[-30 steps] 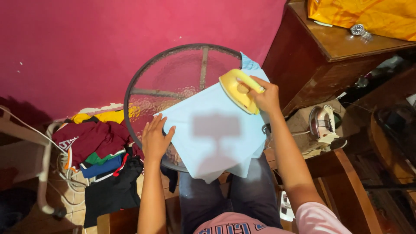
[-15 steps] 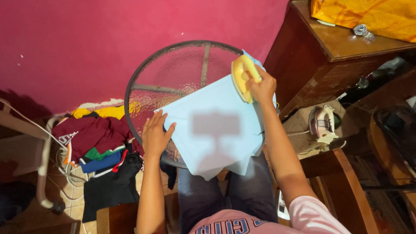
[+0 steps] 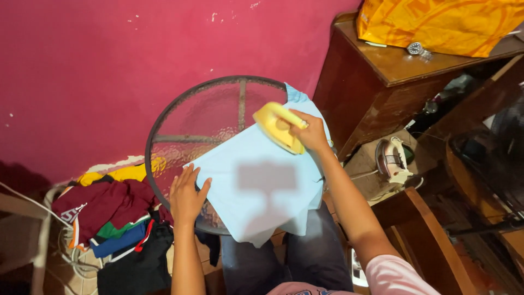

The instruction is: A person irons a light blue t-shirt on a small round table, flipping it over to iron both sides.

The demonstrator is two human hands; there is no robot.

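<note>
A yellow iron (image 3: 278, 127) is gripped by the right hand (image 3: 309, 133), fingers closed over its handle. It lies on the upper right part of a light blue cloth (image 3: 256, 186) spread over the round glass worktop (image 3: 202, 123). Its long axis runs diagonally, the tip seemingly pointing up-left. The left hand (image 3: 186, 195) is pressed flat, fingers spread, on the cloth's left edge.

Warm indoor light falls evenly on the pink wall (image 3: 109, 65), bright at the far left and dimming toward the near corners. The right side lies in deep shadow, detail lost there. Soft glare shows on the glass tabletop (image 3: 202, 123). A grey blurred patch covers the blue cloth (image 3: 262, 180). Straight edges bow slightly near the frame's rim
</note>
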